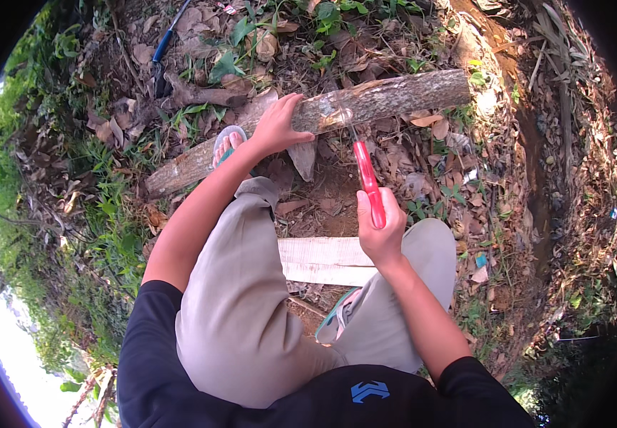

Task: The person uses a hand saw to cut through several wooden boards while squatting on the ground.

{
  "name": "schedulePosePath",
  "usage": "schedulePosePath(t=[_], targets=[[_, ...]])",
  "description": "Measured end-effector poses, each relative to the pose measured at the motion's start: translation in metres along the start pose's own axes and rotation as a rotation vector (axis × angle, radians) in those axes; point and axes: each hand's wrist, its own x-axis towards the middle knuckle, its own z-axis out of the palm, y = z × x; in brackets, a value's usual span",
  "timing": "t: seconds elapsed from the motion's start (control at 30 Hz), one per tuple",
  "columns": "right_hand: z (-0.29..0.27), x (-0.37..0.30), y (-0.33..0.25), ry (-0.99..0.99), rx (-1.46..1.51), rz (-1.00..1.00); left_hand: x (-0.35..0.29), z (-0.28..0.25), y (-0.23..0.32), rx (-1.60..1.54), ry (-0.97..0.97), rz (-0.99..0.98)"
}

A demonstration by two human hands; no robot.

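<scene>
A long bark-covered log (408, 93) lies slantwise on the ground in front of me. My left hand (278, 127) rests on top of it, thumb spread away from the fingers. In my right hand (383, 232) is a red-handled saw (365, 167), the fingers wrapped round the handle's near end. Its thin blade reaches away from me across the log, at a pale patch where the bark is cut or worn; how deep it sits I cannot tell. My sandalled left foot (228, 145) is against the log, left of my left hand.
A pale sawn board (322, 251) lies between my legs. Under the log, near my left hand, is a pointed piece of wood (302, 160). A blue-handled tool (162, 46) lies at the far left. Dry leaves and green plants cover the ground around.
</scene>
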Motion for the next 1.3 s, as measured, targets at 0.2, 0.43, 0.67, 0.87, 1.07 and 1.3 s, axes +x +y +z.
schedulePosePath(t=[0.2,0.43,0.67,0.87,1.07,1.3], targets=[[-0.019,-0.014,0.015,-0.038,0.219,0.229,0.0,0.013,-0.001,-0.049,-0.047,-0.03],[-0.033,-0.03,0.006,-0.041,0.023,0.126,-0.007,0.022,-0.006,-0.078,0.026,0.041],[-0.031,-0.006,-0.071,-0.039,-0.044,0.14,-0.008,0.027,-0.003,-0.091,0.05,0.009],[0.004,0.103,-0.069,-0.088,-0.144,0.158,0.001,0.034,0.005,-0.093,0.048,-0.058],[-0.018,0.055,-0.083,-0.078,-0.061,0.264,-0.002,0.028,0.008,-0.136,0.047,-0.062],[0.031,0.065,-0.068,-0.087,-0.119,0.148,-0.009,0.034,0.008,-0.162,0.033,-0.031]])
